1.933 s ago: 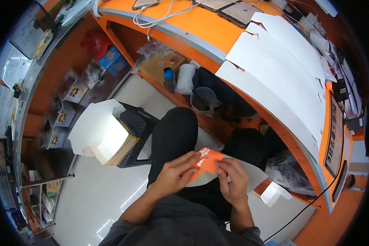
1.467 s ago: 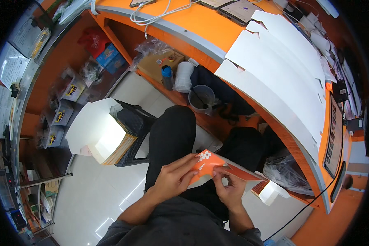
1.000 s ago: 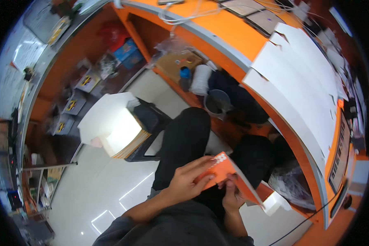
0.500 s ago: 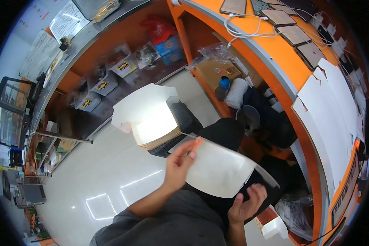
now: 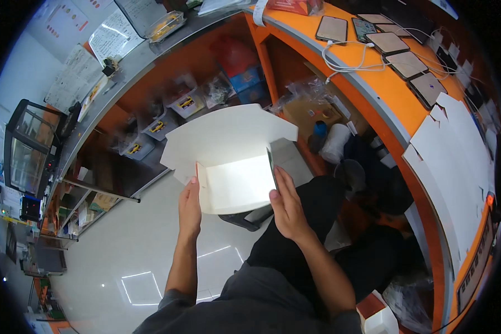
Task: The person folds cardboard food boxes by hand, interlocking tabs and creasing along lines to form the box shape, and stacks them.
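A white cardboard carton [image 5: 236, 181] with raised side walls is held between my hands, in front of my lap. My left hand [image 5: 189, 207] grips its left wall, where a thin orange edge shows. The right wall is in my right hand [image 5: 288, 205], with the thumb on the near side and the fingers along the outside. A wide white panel with angled flaps [image 5: 228, 129] rises behind; whether it belongs to this carton or to the stack behind cannot be told. Beneath, part of a black stool [image 5: 245, 221] shows.
On the right, an orange counter [image 5: 367, 75] carries several phones [image 5: 407, 65], white cables and flat white cardboard sheets [image 5: 456, 172]. Low at left, plastic bins [image 5: 160, 125] line a shelf. A red and white box [image 5: 379, 314] sits at the lower right, beside my leg.
The cardboard piece has moved left and forward over the stool, and its walls now stand up. My right hand, previously apart from it, has taken its right side. The view has shifted.
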Demonstrator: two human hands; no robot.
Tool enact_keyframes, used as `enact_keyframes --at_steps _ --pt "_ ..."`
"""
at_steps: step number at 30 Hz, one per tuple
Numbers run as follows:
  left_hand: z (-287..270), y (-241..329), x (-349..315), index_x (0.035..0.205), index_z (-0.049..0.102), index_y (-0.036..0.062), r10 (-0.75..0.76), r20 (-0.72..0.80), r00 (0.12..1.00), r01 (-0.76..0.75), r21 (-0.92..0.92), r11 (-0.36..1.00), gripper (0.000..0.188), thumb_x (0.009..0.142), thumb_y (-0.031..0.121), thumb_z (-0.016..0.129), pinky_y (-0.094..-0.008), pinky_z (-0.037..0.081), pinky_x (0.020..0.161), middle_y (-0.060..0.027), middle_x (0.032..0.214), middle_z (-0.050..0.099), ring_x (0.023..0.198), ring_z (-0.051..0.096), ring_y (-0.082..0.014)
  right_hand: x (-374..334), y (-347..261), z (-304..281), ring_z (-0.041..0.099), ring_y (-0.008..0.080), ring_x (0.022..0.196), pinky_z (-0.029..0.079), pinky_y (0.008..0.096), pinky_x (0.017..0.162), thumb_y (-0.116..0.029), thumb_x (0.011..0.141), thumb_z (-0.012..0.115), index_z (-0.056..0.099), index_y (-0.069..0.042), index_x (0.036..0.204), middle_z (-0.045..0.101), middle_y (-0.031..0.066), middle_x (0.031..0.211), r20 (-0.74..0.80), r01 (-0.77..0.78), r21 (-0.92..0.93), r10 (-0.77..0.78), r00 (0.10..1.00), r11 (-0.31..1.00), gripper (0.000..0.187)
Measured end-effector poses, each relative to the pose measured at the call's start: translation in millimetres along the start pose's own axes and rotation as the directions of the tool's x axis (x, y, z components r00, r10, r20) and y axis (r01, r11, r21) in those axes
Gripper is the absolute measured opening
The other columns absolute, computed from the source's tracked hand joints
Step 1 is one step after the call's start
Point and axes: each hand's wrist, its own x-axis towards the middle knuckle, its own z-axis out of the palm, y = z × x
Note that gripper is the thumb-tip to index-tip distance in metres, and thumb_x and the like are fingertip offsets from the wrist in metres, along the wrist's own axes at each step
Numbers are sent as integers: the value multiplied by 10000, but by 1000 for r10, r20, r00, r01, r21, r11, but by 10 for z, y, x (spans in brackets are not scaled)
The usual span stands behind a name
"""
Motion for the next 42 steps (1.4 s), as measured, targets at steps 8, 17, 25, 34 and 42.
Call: enact_keyframes --at_steps 8,17,25,34,42 --pt "-383 -556 490 986 702 -80 198 48 979 -177 682 709 349 1000 224 531 -416 521 713 -236 805 695 722 688 -295 504 427 496 505 455 1303 409 510 1067 -342 1058 477 452 81 1417 497 294 1428 18 -44 -101 46 999 994 556" --pt "-405 -567 619 879 693 -90 -71 39 997 28 660 751 350 979 207 536 -359 497 476 -161 646 666 494 640 -201 371 726 442 522 416 1303 382 496 1074 -294 1066 398 500 74 1395 524 271 1435 116 23 -180 -2 993 983 505" --pt "-300 -549 629 914 701 -89 102 67 993 -121 670 733 331 986 192 541 -361 538 480 -192 691 685 516 675 -245 375 853 431 542 409 1300 399 445 1098 -225 1058 419 534 97 1368 556 278 1405 17 55 -52 -54 998 997 462" --pt "-362 -666 491 1176 646 -38 281 72 957 -172 921 350 313 942 170 626 -443 546 688 -235 973 697 800 712 -333 350 800 441 642 337 1133 461 458 939 -177 994 538 642 29 1234 654 196 1260 25 137 -182 -135 991 974 333" --pt "611 -29 120 1399 544 86 290 597 748 -641 540 545 528 901 149 707 -466 560 738 -167 1076 692 905 690 -384 375 982 385 691 348 1057 554 393 893 67 873 558 660 42 1167 657 198 1233 7 35 7 -35 999 999 312"
